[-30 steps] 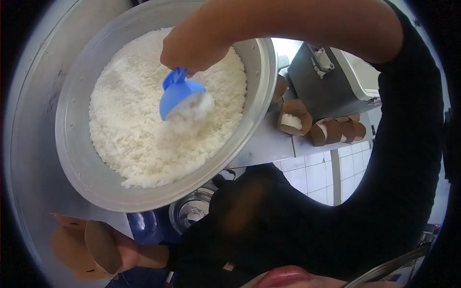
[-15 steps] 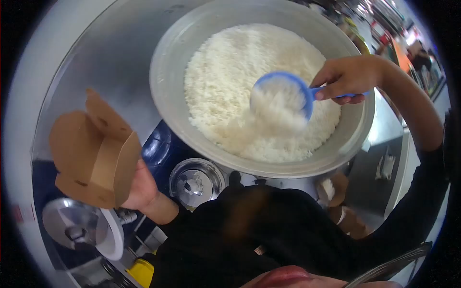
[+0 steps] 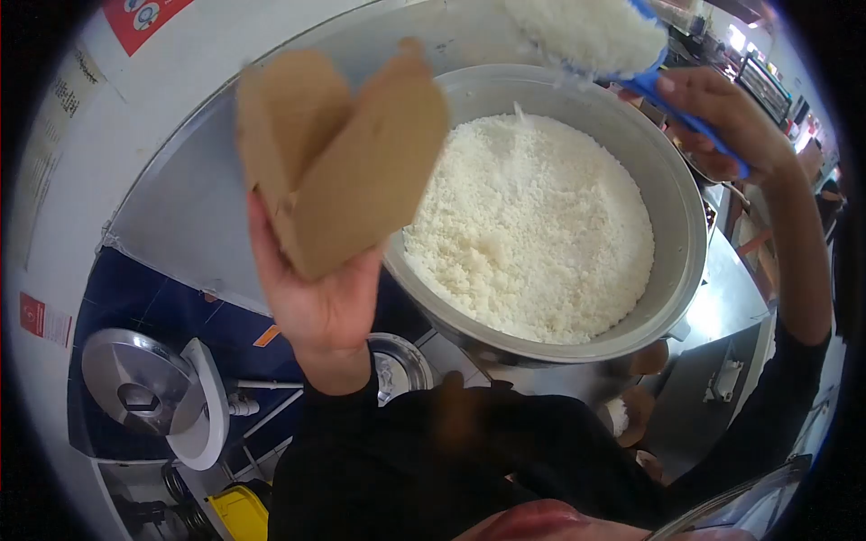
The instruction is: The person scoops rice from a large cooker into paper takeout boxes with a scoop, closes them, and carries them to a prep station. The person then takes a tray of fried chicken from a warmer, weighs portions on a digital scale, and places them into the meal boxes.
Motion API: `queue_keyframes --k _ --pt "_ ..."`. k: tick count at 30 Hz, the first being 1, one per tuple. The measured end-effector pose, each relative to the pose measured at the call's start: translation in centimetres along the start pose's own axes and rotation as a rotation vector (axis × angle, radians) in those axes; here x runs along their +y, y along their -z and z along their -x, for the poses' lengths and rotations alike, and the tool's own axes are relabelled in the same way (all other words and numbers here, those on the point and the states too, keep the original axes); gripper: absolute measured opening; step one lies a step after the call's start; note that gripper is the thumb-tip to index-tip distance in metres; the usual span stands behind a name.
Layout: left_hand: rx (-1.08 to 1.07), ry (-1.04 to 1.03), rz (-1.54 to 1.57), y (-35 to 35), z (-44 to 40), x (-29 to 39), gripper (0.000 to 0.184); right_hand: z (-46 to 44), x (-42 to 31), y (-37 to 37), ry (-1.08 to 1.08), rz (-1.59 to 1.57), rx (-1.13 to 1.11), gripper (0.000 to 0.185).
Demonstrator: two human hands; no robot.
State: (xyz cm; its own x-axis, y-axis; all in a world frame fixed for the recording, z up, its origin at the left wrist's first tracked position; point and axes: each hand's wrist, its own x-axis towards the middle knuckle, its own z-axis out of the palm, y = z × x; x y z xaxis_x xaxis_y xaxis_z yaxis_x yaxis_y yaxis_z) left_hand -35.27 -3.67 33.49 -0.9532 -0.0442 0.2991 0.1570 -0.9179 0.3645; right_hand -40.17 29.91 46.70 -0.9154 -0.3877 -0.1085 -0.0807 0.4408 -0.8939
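Scoop (image 3: 653, 87) w/ rice (image 3: 588, 36), open ctn (image 3: 370, 171)

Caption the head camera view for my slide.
Left hand with an open cardboard box, right hand with a heaped blue scoop, at a pot of rice.

We are seeing glare on the metal counter (image 3: 722, 293), motion blur softening the cardboard box (image 3: 370, 171), and fisheye-curved, black edges.

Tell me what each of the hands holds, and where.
Left hand: open brown cardboard box, by its lower end. Right hand: blue plastic scoop, by its handle.
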Motion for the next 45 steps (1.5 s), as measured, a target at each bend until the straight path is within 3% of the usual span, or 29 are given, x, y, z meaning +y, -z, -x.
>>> queue_keyframes --k 2,3,5,9,12,16,19,24,26,28,30,31,34,37,38,39,41,43,45 --pt "-0.027 0.155 0.026 -1.5 -0.5 -0.6 0.052 0.4 -1.9 0.2 0.134 0.202 0.043 0.042" --pt "-0.042 0.194 0.035 -2.0 -0.5 -1.1 0.051 0.7 -3.4 0.2 0.094 0.289 0.102 0.042" --pt "-0.074 0.277 0.051 -2.9 -0.6 -2.1 0.051 1.4 -6.1 -2.4 0.085 0.649 0.362 0.039" --pt "-0.044 0.307 0.127 -3.7 -0.4 -3.3 0.055 1.2 -5.0 -5.1 0.660 1.294 0.624 0.038" --pt "-0.062 0.360 0.211 -3.3 -0.5 -3.9 0.056 1.1 -4.2 -6.2 0.891 1.507 0.707 0.038" --pt "-0.124 0.356 0.192 -3.7 -0.3 -3.8 0.055 1.9 -3.9 -6.9 0.976 1.564 0.772 0.038" --pt "-0.087 0.400 0.266 -3.2 -0.3 -4.0 0.054 2.9 -4.2 -7.3 0.871 1.401 0.765 0.038" --pt "-0.083 0.335 0.238 -3.7 1.0 -3.7 0.053 6.3 -7.1 -6.9 0.209 0.650 0.621 0.035" --pt "-0.229 0.247 0.318 -2.7 1.8 -3.3 0.051 8.4 -10.0 -6.3 -0.049 0.320 0.494 0.028" --pt "0.048 -0.002 0.109 -3.1 3.0 -2.9 0.054 8.7 -9.2 -6.3 -0.163 0.408 0.465 0.029" --pt "-0.282 0.008 0.137 -1.3 3.6 -1.0 0.060 7.7 -5.9 -5.5 -0.234 0.781 0.391 0.033" --pt "-0.205 -0.120 -0.005 -0.9 4.3 -0.5 0.063 7.4 -4.9 -4.7 -0.264 0.854 0.267 0.035" --pt "-0.090 -0.506 -0.299 -1.2 7.1 0.5 0.068 8.1 1.7 -4.8 0.013 0.981 0.455 0.042" --pt "-0.007 -0.687 -0.336 0.6 10.7 0.8 0.069 13.9 2.5 -5.6 0.408 0.733 0.694 0.041" --pt "0.027 -0.735 -0.337 1.5 11.6 0.9 0.069 15.6 3.0 -6.1 0.381 0.734 0.789 0.040" --pt "0.060 -0.712 -0.362 2.5 12.8 1.0 0.070 17.3 3.5 -6.5 0.351 0.729 0.881 0.038" --pt "0.120 -0.674 -0.408 6.0 15.4 1.8 0.071 20.3 6.3 -6.5 -0.038 0.684 0.959 0.034" --pt "0.134 -0.414 -0.128 12.9 18.6 3.6 0.070 20.1 15.2 -6.5 -0.410 0.407 0.875 0.034" --pt "0.193 -0.117 0.217 19.4 22.7 2.9 0.066 18.0 24.5 -8.3 -0.590 0.743 0.710 0.039"
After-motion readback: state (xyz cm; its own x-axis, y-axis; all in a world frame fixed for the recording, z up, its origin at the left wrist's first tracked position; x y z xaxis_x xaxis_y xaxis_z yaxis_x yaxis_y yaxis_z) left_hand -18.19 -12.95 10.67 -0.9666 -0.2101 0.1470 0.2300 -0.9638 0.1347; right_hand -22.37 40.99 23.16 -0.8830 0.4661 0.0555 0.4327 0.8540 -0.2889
